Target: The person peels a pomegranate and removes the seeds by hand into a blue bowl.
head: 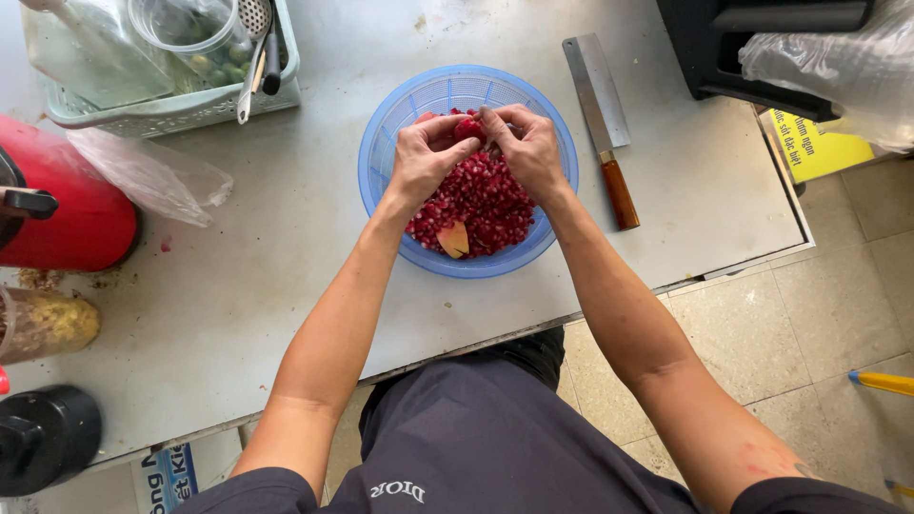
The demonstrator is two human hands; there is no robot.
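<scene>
Both hands: my left hand (424, 157) and right hand (528, 148) grip a pomegranate piece (466, 128) tight | keep it low over blue basket (381, 181) | thumbs roll seeds (481, 205) off gently, without crushing

Both hands (476, 152) grip a pomegranate piece (467, 129) over the blue colander (381, 152).

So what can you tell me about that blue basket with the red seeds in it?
The blue colander is a round basket of slotted plastic, standing upright on the pale grey table, a cleaver lying apart to its right. It holds a heap of red pomegranate seeds with a yellowish scrap of peel on the near side. Above it the left hand and right hand together grip a pomegranate piece. Whether the hands touch the rim is unclear.
</scene>
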